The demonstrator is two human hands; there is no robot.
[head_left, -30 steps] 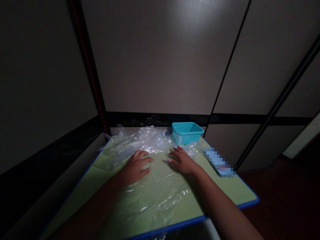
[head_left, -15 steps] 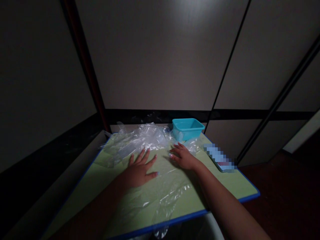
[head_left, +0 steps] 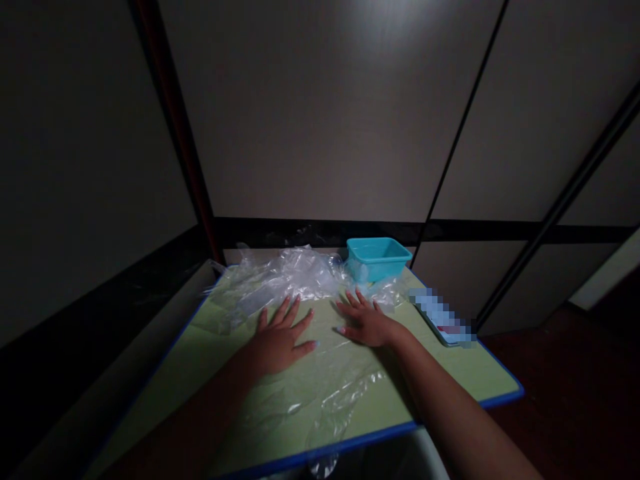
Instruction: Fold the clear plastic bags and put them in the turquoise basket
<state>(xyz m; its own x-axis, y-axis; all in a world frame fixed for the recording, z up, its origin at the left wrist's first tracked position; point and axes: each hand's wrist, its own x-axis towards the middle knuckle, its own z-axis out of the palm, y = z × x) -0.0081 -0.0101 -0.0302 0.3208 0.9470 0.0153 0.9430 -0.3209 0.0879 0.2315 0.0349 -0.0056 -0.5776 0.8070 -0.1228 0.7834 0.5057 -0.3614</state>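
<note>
My left hand lies flat with fingers spread on a thin clear plastic sheet, which rests on the green table and hangs over its front edge. To its right, my right hand is also spread, palm down, on or just over the same plastic. Neither hand holds anything. Beyond the fingertips sits a crumpled heap of clear plastic. A turquoise basket stands behind my right hand, at the table's far edge.
A phone, partly blurred out, lies near the table's right edge. Cabinet panels rise directly behind the table. Below the front edge, a pale rounded rim shows beneath my right forearm.
My right hand has flattened and its fingers have spread wider, with the hand slightly lower in view. My left hand stays in the same place on the plastic.
</note>
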